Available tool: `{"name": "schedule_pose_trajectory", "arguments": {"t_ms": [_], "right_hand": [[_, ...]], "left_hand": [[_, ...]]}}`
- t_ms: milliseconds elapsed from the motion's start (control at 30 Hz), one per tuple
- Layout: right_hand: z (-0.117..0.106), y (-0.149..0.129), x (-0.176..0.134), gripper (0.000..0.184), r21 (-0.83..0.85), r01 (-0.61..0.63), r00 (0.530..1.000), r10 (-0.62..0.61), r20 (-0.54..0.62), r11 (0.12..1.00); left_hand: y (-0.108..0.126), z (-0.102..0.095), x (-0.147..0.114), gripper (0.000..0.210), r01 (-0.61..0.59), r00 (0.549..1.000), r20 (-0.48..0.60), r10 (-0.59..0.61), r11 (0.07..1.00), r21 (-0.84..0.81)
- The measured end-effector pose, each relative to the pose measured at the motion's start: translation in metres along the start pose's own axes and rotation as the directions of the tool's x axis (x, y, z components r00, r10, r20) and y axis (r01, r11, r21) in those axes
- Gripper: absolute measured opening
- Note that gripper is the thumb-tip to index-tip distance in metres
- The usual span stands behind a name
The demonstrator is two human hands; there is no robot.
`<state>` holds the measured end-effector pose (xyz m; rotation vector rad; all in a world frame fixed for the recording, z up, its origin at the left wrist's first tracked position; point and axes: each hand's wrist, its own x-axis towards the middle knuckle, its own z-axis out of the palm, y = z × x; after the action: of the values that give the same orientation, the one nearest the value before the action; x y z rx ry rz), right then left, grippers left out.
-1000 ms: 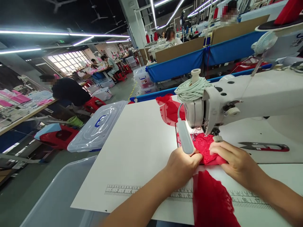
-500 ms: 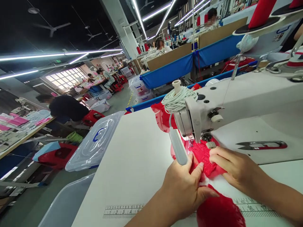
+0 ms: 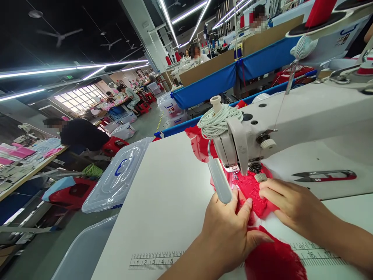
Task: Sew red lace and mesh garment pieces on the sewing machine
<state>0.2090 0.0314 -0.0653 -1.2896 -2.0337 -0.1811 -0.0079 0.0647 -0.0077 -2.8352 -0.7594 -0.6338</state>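
Red lace fabric (image 3: 254, 196) lies under the needle end of a white sewing machine (image 3: 303, 120), with sheer red cloth around it. My left hand (image 3: 225, 229) rests on the fabric's near left side, fingers stretched out and pressing down, thumb pointing right. At the lace's right edge, my right hand (image 3: 287, 204) is closed in a pinch on the cloth. Below my left thumb a darker red piece (image 3: 274, 256) hangs toward the front of the table. A grey lamp (image 3: 220, 181) on a bendy neck stands just above my left fingertips and hides part of the cloth.
Thread snips (image 3: 325, 176) lie on the machine bed. A coil of pale cord (image 3: 220, 121) sits on the machine head. A printed ruler (image 3: 157, 260) runs along the white table (image 3: 157, 194). Left of it stands a lidded plastic bin (image 3: 119, 171). Several people work at other machines.
The view has shifted slightly. Both hands keep nearly the same place on the red fabric, with no clear change in grip.
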Motion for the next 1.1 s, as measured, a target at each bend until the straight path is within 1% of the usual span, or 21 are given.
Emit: {"name": "schedule_pose_trajectory", "arguments": {"t_ms": [100,233,333,433,567,700,800,933,1000,1100], "right_hand": [[-0.003,-0.001,0.005,0.041,-0.038,0.04,0.999,-0.04,-0.006,0.999],[-0.006,-0.003,0.012,0.041,-0.05,0.06,0.998,-0.06,0.011,0.997],[-0.006,-0.004,0.013,0.04,-0.038,0.07,0.997,-0.069,0.028,0.997],[-0.002,-0.002,0.01,0.04,-0.027,0.057,0.998,-0.056,0.021,0.998],[0.001,0.001,0.007,0.043,-0.005,0.039,0.998,-0.039,0.054,0.999],[-0.003,0.001,0.011,0.043,0.01,0.04,0.997,-0.041,0.065,0.999],[-0.007,-0.001,0.017,0.036,0.004,0.051,0.997,-0.051,0.061,0.999],[-0.008,-0.003,0.019,0.027,-0.026,0.109,0.993,-0.108,0.048,0.994],[-0.008,-0.003,0.018,0.028,-0.018,0.114,0.992,-0.113,0.054,0.993],[-0.008,-0.003,0.016,0.029,0.004,0.094,0.993,-0.094,0.068,0.996]], "left_hand": [[-0.001,0.0,0.0,0.075,-0.005,1.0,-0.012,0.005,1.0,0.018],[-0.002,0.0,0.0,0.066,-0.009,1.0,0.029,0.007,0.999,0.047],[-0.003,0.001,0.0,0.064,-0.007,0.999,0.044,0.004,0.998,0.065],[-0.005,0.002,0.0,0.065,0.001,1.0,0.023,-0.003,0.997,0.074],[-0.007,0.004,-0.001,0.064,0.016,0.999,0.048,-0.021,0.995,0.101],[-0.007,0.007,-0.002,0.068,0.042,0.999,0.024,-0.044,0.994,0.103],[-0.007,0.007,0.0,0.071,0.052,0.999,0.003,-0.053,0.993,0.107],[-0.003,0.007,0.005,0.078,0.007,1.0,-0.007,-0.007,0.999,0.044],[0.001,0.008,0.005,0.083,0.003,1.0,-0.031,-0.002,1.0,0.028],[0.007,0.011,0.001,0.089,0.026,0.998,-0.054,-0.022,0.997,0.074]]}}
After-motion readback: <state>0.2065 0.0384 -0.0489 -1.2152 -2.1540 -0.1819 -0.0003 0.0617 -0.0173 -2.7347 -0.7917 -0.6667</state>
